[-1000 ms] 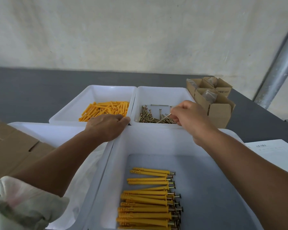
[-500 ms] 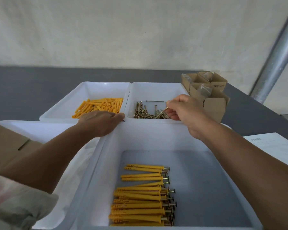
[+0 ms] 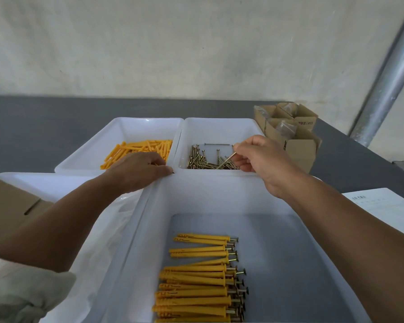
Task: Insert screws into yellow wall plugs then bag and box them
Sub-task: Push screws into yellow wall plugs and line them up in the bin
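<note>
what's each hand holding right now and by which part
The right hand pinches one thin brass-coloured screw by its upper end. The left hand reaches into the yellow plastic wall plugs; its fingers are hidden, so cannot tell.

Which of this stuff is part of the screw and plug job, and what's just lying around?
Job: loose plugs, screws, screw in right hand, left hand, finished plugs, cardboard boxes.
Lying about: paper sheet, metal pole.

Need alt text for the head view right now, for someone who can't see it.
The right hand pinches one screw over the screw tray, while the left hand reaches into the tray of loose yellow plugs. In the near tray lie assembled plugs in a row, screw heads pointing right. Open cardboard boxes stand at far right.
</note>
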The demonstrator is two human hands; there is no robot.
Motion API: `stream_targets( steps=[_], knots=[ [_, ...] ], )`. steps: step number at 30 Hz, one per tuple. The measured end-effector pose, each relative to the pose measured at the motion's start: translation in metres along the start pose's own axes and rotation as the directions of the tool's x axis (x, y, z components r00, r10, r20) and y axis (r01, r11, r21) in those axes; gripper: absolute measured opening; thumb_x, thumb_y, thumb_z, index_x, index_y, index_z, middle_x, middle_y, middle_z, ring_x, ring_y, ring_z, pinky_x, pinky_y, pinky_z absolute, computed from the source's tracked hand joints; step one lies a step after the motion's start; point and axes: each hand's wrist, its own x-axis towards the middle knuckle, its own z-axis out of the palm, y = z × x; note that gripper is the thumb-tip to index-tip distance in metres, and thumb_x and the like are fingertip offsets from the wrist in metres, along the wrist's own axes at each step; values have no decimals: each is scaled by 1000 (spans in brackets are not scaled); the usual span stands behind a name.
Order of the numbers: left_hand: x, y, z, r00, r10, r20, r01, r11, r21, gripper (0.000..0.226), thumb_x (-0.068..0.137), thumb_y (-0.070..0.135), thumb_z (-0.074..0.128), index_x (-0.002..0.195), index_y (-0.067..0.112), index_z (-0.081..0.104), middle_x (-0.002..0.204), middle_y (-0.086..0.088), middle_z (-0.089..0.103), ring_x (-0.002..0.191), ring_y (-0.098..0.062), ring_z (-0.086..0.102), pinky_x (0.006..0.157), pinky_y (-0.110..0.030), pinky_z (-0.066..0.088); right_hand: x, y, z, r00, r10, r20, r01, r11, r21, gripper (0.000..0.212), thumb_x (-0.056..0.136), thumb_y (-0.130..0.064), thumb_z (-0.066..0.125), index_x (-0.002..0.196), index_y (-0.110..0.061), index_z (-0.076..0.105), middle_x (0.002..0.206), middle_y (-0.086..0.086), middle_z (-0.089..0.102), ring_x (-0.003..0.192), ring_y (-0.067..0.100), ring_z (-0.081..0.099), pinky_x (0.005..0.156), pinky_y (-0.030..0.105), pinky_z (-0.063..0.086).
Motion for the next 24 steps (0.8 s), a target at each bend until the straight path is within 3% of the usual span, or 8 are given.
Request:
stream_targets(
  steps=[3, 8, 11, 14, 17, 19, 21, 24],
  knots=[
    [0, -1, -6, 1000, -1, -14, -1, 988, -156, 6, 84, 29, 70, 90, 31, 67, 99, 4, 64, 92, -14, 55, 74, -27, 43, -1, -1, 0, 1000, 0, 5, 0, 1000, -1, 8, 88, -20, 64, 82, -15, 63, 74, -1, 73, 70, 10, 66, 62, 22, 51],
    [-1, -1, -8, 999, 17, 51, -8, 983, -182, 11, 81, 16, 68, 83, 26, 70, 94, 2, 65, 91, -18, 56, 80, -34, 46, -1, -2, -1, 1000, 12, 10, -12, 1000, -7, 8, 89, -21, 64, 84, -14, 63, 77, 1, 73, 73, 11, 67, 65, 24, 52],
    [-1, -2, -10, 998, 22, 60, -14, 992, -128, 15, 82, 15, 63, 87, 28, 71, 98, 3, 66, 96, -19, 57, 88, -37, 47, -1, -3, -1, 1000, 16, 9, -16, 1000, -10, 8, 89, -20, 64, 85, -13, 64, 76, 1, 73, 72, 10, 67, 65, 23, 52],
    [-2, 1, -12, 996, 42, 82, -41, 999, -4, 21, 85, 19, 55, 92, 26, 74, 95, 11, 65, 98, -15, 54, 82, -30, 43, -1, -4, -1, 1000, 17, 11, -17, 1000, -18, 7, 89, -19, 63, 85, -13, 64, 76, 1, 73, 71, 10, 67, 64, 22, 53],
    [-3, 6, -14, 994, 47, 104, -58, 992, 110, 43, 78, 33, 42, 98, 14, 76, 103, -4, 69, 104, -24, 58, 93, -40, 45, -2, -5, -1, 1000, 17, 13, -17, 1000, -21, 8, 89, -19, 63, 85, -13, 64, 77, 2, 73, 71, 10, 67, 65, 23, 53],
    [-3, 5, -14, 996, 49, 75, -59, 990, 130, 42, 82, 31, 43, 100, 11, 74, 109, -10, 69, 108, -30, 58, 98, -46, 44, -3, -5, -1, 1000, 18, 12, -18, 1000, -16, 8, 89, -20, 64, 85, -13, 64, 78, 3, 73, 71, 10, 67, 65, 23, 53],
    [-1, 3, -13, 994, 63, 85, -70, 994, 87, 26, 91, 16, 46, 93, 17, 73, 102, -3, 67, 103, -27, 57, 90, -37, 44, -4, -6, -2, 1000, 22, 10, -22, 1000, -16, 8, 89, -20, 64, 86, -13, 64, 78, 3, 73, 71, 10, 67, 65, 23, 53],
    [-1, 2, -14, 990, 84, 114, -90, 995, 42, 30, 89, 5, 47, 81, 30, 62, 89, 10, 59, 87, -12, 49, 74, -29, 34, -4, -6, -2, 1000, 24, 7, -24, 1000, -12, 9, 90, -20, 64, 86, -12, 64, 78, 3, 74, 70, 10, 67, 63, 22, 53]
  ],
)
